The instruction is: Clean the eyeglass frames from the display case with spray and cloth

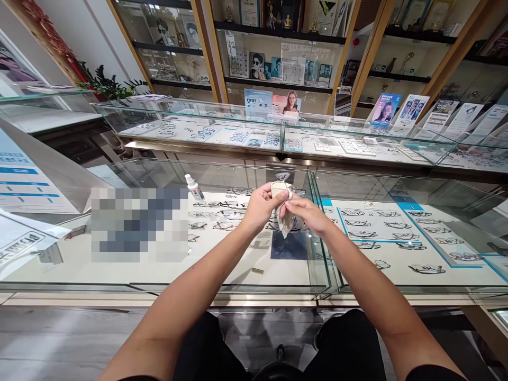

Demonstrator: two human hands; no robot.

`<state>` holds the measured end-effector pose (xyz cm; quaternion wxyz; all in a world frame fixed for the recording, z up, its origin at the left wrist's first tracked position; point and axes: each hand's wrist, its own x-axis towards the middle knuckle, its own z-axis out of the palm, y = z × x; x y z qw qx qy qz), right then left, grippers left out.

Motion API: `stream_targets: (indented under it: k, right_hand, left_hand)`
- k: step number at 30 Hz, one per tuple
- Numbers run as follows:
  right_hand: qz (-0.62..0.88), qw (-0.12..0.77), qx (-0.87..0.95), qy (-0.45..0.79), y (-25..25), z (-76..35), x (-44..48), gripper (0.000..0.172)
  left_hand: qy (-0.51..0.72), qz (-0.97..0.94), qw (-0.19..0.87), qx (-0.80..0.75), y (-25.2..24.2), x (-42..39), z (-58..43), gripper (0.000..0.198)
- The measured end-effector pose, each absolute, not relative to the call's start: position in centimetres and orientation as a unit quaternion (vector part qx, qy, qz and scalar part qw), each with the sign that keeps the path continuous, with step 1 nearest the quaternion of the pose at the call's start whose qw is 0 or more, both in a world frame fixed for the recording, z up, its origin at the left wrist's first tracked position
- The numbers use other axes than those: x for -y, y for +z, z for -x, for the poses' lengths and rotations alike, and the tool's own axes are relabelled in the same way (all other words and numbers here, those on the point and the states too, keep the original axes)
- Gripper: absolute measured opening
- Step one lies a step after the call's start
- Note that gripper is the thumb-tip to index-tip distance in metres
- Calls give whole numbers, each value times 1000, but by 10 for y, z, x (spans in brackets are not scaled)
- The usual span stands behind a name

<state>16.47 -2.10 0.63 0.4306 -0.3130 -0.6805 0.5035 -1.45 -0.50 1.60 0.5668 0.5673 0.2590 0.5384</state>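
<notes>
My left hand (262, 203) is closed on a pale beige cloth (284, 228), with its thumb pressed on top. From the other side my right hand (305, 212) pinches the same cloth, and the fingertips of both hands meet. The cloth's upper part is bunched above the fingers and a pointed end hangs below. A thin, dark, wire-like piece shows at the cloth, perhaps part of eyeglasses; the fingers hide most of it. Both hands are above a glass display counter (159, 286). Left of them stands a white spray bottle (194, 189).
Rows of eyeglasses (359, 222) lie inside the counter, around a dark blue square (289, 246). A small gold-coloured piece (257, 271) lies nearer me. White printed stands (35, 174) are at the left. Behind runs another glass showcase (222, 135), then tall shelves (278, 84).
</notes>
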Motion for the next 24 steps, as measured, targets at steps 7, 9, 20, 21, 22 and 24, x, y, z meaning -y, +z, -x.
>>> stream_targets:
  k: [7,9,20,21,22,24]
  right_hand:
    - [323,409,707,478,5,-159,22,67]
    - [324,412,716,462,4,-158,22,69]
    - [334,421,677,502,6,-162,21,55]
    - [332,430,670,506,5,-162,21,54]
    - [330,438,663,510,5,-162,20,53]
    - [324,448,652,519,3,-161,19,51]
  left_hand:
    - [569,-542,557,-267,12,8,8,58]
    - [587,-519,554,-280,9,7,8,59]
    - [584,-465,613,-260,14,-8,18,63]
    - [579,-466,618,-257,15,-8,19,63]
    - [575,-470,620,-253,16,-8,19,63]
    - [563,-488,620,-245,18,-6,19,62]
